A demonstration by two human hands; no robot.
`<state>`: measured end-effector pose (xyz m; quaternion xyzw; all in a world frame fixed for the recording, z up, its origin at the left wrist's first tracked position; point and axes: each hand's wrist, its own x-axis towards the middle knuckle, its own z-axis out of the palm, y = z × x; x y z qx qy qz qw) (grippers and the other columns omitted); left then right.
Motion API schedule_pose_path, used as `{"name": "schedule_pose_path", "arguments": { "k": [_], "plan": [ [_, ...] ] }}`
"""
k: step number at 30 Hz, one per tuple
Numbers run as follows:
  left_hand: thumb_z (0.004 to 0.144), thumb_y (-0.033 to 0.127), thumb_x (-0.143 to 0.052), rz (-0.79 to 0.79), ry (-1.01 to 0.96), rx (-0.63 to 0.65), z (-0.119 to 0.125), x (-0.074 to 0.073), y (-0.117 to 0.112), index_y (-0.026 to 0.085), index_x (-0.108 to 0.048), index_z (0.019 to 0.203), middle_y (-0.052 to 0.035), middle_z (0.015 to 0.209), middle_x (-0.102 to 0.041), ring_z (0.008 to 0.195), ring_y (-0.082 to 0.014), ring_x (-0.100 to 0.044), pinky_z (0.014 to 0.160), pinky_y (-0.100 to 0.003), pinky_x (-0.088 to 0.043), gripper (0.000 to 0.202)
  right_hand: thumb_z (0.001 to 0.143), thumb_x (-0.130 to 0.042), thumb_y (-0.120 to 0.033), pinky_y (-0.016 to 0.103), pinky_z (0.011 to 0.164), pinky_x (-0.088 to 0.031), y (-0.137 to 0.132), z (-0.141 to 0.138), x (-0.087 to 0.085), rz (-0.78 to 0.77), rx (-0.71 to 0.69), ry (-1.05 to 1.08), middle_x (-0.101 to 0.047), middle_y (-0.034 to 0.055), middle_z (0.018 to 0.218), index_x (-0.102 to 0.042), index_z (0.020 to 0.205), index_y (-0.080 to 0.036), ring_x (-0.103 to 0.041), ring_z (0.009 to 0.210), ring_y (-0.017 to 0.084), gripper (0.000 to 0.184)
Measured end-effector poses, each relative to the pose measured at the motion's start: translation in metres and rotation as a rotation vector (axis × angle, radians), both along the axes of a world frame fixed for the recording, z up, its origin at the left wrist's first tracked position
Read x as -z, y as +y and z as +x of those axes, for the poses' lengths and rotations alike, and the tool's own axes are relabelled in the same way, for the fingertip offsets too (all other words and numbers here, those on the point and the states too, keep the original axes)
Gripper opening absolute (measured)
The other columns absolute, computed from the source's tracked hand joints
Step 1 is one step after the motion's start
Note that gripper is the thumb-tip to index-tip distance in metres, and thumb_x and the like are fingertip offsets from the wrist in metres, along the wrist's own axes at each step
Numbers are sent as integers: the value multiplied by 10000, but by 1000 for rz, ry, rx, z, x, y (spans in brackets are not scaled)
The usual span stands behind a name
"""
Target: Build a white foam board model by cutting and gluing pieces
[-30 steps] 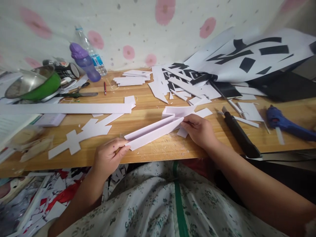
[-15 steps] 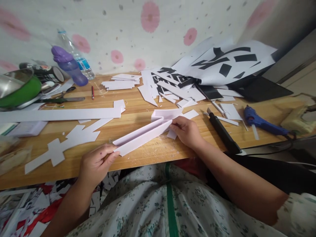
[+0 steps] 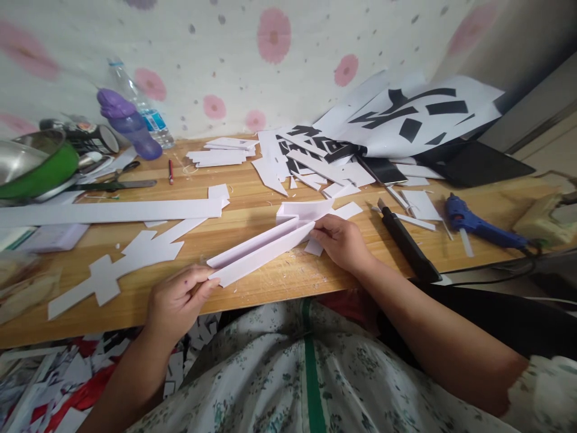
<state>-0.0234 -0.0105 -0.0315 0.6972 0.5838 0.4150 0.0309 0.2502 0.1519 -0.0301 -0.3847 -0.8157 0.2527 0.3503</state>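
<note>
A long folded strip of white card (image 3: pixel 259 249) lies slanted across the near edge of the wooden table (image 3: pixel 270 282). My left hand (image 3: pixel 178 297) pinches its near left end, fingers closed on it. The far right end is pinched by my right hand (image 3: pixel 345 240). Just behind the strip lies a folded white card piece (image 3: pixel 306 208), with a small white scrap (image 3: pixel 313 246) under my right fingers.
A black utility knife (image 3: pixel 408 243) and a blue glue gun (image 3: pixel 478 225) lie right of my right hand. White cut-outs (image 3: pixel 121 261), a long white strip (image 3: pixel 112 210), black-printed sheets (image 3: pixel 406 117), a purple bottle (image 3: pixel 128 123), scissors (image 3: pixel 115 183) and a green bowl (image 3: pixel 38 165) crowd the table.
The view swung to the right and settled. Both hands keep their pinch on the strip's ends; the strip has barely moved.
</note>
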Motion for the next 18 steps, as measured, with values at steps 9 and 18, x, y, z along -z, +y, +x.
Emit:
{"name": "schedule_pose_path", "arguments": {
  "k": [9, 18],
  "plan": [
    [829, 156, -587, 46, 30, 36, 0, -1, 3, 214, -620, 772, 37, 710, -664, 652, -98, -628, 640, -200, -478, 88, 800, -536, -223, 273, 632, -427, 1, 1, 0, -8, 8, -13, -623, 21, 723, -620, 714, -185, -556, 668, 150, 126],
    [823, 169, -588, 38, 15, 8, 1, 1, 2, 207, -621, 749, 33, 716, -680, 639, -103, -627, 607, -206, -471, 90, 797, -536, -241, 281, 634, -429, 0, 0, -1, -9, 18, -30, -620, 27, 711, -617, 701, -183, -554, 665, 157, 138]
  ]
}}
